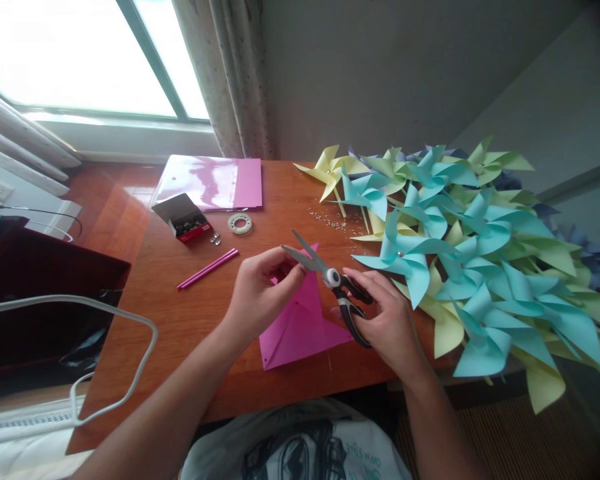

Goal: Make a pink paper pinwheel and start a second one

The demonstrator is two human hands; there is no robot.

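Note:
My right hand (387,320) is closed round the black handles of a pair of scissors (327,273), whose blades stand apart and point up and left. My left hand (260,293) pinches the upper edge of a folded pink paper square (300,327) that lies on the wooden table (190,313). The scissor blades sit just above the pink paper, close to my left fingertips.
A big heap of blue, yellow and green paper pinwheels (460,253) covers the table's right side. At the back left lie a pink folder (215,181), a small open box (185,218), a tape roll (240,223), pink sticks (207,269) and scattered small pins (330,220). A white cable (130,347) loops at the left.

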